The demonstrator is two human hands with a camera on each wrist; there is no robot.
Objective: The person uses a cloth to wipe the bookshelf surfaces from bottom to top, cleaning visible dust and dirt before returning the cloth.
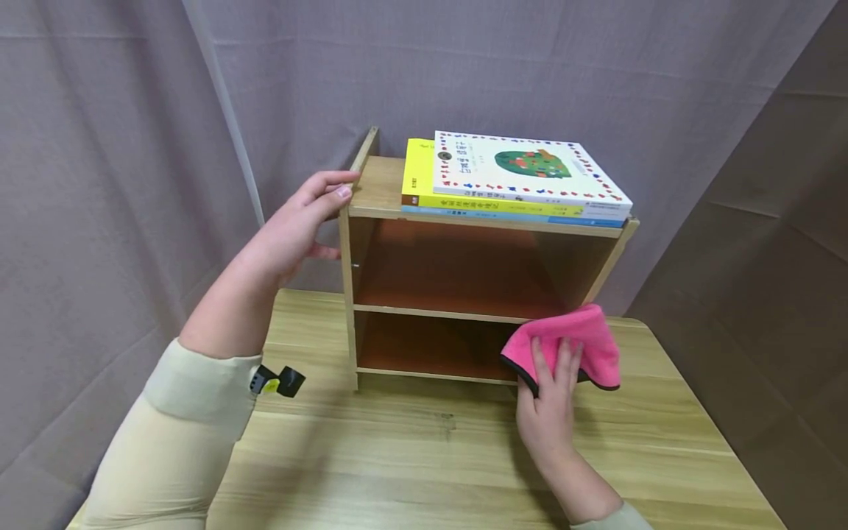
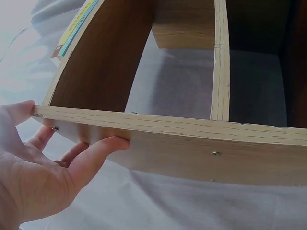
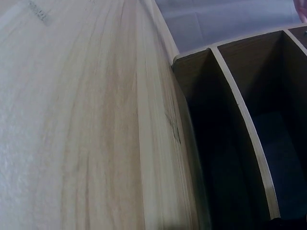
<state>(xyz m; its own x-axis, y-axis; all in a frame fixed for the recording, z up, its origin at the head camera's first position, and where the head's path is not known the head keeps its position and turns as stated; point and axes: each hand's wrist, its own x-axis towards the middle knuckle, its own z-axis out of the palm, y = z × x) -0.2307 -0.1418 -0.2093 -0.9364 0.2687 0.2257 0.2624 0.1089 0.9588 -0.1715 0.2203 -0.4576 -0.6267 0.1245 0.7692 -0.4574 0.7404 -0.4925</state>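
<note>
A small wooden bookshelf (image 1: pixel 437 313) stands on the table. At the upper corner of its left side panel (image 2: pixel 177 155) my left hand (image 1: pixel 298 224) grips the edge, with fingers against the panel's outer face. Beside the lower right front corner, my right hand (image 1: pixel 553 397) holds a pink cloth (image 1: pixel 583 335) with dark trim. Its fingers lie spread over the cloth, which covers part of the front edges there; the thumb is mostly hidden. Neither that hand nor the cloth shows clearly in the right wrist view, which takes in the shelf compartments (image 3: pixel 220 143) and tabletop.
Several books (image 1: pixel 530 177) lie stacked on the shelf's top board, a white picture book uppermost. The wooden table (image 1: pixel 397 456) extends in front. Grey curtains (image 1: pixel 119 184) hang behind and at the sides. A small black device (image 1: pixel 278 381) is at the left sleeve cuff.
</note>
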